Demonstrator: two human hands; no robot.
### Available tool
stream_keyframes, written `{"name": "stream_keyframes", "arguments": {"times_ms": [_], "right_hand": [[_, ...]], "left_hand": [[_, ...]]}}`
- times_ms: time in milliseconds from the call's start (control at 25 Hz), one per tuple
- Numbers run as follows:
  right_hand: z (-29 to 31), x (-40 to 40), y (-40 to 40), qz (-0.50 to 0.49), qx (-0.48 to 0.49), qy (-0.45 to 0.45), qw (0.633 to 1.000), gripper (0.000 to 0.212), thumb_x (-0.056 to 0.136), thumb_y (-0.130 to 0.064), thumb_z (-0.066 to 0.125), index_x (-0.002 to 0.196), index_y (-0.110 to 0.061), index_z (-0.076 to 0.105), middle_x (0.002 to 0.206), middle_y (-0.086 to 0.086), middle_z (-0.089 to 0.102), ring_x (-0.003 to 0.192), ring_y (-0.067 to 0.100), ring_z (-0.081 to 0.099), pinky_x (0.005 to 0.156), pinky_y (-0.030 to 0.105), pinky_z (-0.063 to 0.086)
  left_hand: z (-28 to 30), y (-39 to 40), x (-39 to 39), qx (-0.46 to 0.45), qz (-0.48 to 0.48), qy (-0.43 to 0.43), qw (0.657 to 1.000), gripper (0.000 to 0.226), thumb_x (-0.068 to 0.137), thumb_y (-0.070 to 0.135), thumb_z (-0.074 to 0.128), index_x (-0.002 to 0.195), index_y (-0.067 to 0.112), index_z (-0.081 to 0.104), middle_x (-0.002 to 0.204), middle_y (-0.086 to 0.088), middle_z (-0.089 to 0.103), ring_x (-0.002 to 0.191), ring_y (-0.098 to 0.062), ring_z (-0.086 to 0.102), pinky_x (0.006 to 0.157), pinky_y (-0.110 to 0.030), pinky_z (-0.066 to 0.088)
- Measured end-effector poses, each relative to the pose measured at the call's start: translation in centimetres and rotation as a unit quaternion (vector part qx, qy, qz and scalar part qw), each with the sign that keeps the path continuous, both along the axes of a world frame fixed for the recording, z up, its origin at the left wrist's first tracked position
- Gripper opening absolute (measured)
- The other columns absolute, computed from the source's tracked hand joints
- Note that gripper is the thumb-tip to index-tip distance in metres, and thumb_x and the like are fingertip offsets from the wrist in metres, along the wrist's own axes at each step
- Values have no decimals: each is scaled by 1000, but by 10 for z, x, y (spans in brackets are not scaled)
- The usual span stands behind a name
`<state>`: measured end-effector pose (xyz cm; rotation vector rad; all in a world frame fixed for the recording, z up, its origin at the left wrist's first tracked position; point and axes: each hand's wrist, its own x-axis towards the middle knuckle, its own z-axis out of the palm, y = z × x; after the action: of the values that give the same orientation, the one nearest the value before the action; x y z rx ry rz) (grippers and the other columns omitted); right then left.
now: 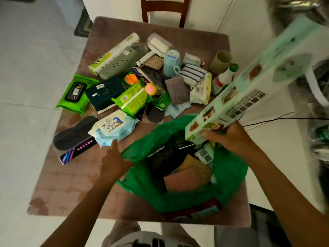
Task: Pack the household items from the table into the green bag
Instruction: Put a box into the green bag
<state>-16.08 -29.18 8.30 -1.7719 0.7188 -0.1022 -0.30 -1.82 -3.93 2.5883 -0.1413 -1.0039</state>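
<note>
The green bag [153, 138] stands open on the near side of the table, with dark packets and orange and pink cloths inside. My right hand [229, 138] grips the lower end of a long pale green box [249, 84], which slants up to the right above the bag's mouth and is blurred. My left hand [114, 161] is at the bag's left rim with a finger stretched toward a baby wipes pack [114, 127]; whether it holds the rim I cannot tell. Beyond the bag lies a heap of household items.
On the brown table [71, 179] lie green wipes packs [75, 93], a dark box [105, 92], a grey holder [121, 63], a blue cup [171, 63], striped cloths [192, 75], a white bottle [223, 79] and a beige cup [220, 61]. A wooden chair [164, 8] stands behind.
</note>
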Motion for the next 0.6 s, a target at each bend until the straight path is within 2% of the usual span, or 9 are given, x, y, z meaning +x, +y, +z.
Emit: {"name": "stream_keyframes", "arguments": {"times_ms": [80, 160, 280, 320, 360, 440, 480, 520, 600], "right_hand": [[-4, -4, 17, -102, 66, -77, 990, 41, 80, -7, 73, 103, -37, 60, 104, -25, 63, 92, -16, 60, 81, 6, 48], [-12, -3, 19, -118, 95, -82, 985, 40, 80, -7, 73, 101, -39, 60, 100, -30, 63, 86, -21, 59, 76, 2, 47], [-31, -12, 8, 117, -41, 80, 989, 40, 77, -15, 79, 101, -39, 57, 101, -19, 63, 88, -12, 62, 74, 11, 51], [-46, -16, 4, 220, -165, 167, 947, 41, 77, -23, 78, 108, -36, 56, 104, -13, 63, 93, 1, 64, 74, 21, 53], [-64, -22, -1, 305, -284, 254, 873, 45, 77, -28, 74, 116, -33, 52, 109, -6, 62, 97, 14, 64, 73, 30, 53], [-89, -34, -7, 362, -411, 406, 732, 53, 81, -30, 65, 128, -25, 43, 122, 2, 57, 104, 26, 60, 75, 36, 52], [-93, -37, -6, 355, -414, 450, 707, 55, 82, -27, 63, 132, -23, 40, 127, 6, 55, 109, 28, 57, 82, 39, 51], [-96, -40, -5, 343, -408, 463, 708, 59, 83, -26, 63, 136, -23, 37, 132, 8, 51, 115, 30, 53, 89, 42, 48], [-103, -42, -1, 338, -399, 389, 759, 64, 82, -27, 62, 139, -26, 33, 137, 7, 48, 119, 30, 50, 94, 41, 42]], "left_hand": [[3, 3, -1, -101, 150, 184, 966, 70, 79, 17, 74, 139, 5, 39, 109, -20, 63, 85, -30, 64, 69, -33, 51], [9, -2, -8, -210, 230, 211, 926, 33, 93, 20, 57, 119, 0, 57, 91, -13, 69, 59, -20, 64, 47, -22, 47], [35, -15, -12, -397, 320, 188, 839, 27, 101, 26, 39, 114, 8, 55, 102, -11, 72, 57, -18, 66, 38, -22, 43], [45, -17, -10, -450, 328, 188, 809, 26, 101, 27, 37, 115, 12, 54, 106, -10, 72, 56, -18, 65, 37, -22, 41], [55, -18, -7, -487, 324, 185, 789, 25, 101, 29, 37, 114, 16, 54, 107, -8, 72, 54, -17, 63, 36, -21, 39], [74, -17, -2, -526, 282, 154, 787, 26, 100, 31, 38, 113, 20, 57, 108, -5, 72, 58, -16, 62, 39, -21, 40], [79, -16, 1, -526, 247, 120, 805, 25, 99, 31, 40, 110, 22, 61, 105, -2, 72, 65, -15, 62, 44, -23, 41], [82, -15, 2, -516, 210, 80, 826, 23, 97, 29, 45, 104, 26, 66, 100, 2, 73, 72, -14, 61, 52, -24, 42], [84, -13, -3, -486, 176, 34, 855, 15, 91, 24, 58, 94, 29, 72, 91, 6, 72, 79, -15, 59, 65, -29, 43]]}}
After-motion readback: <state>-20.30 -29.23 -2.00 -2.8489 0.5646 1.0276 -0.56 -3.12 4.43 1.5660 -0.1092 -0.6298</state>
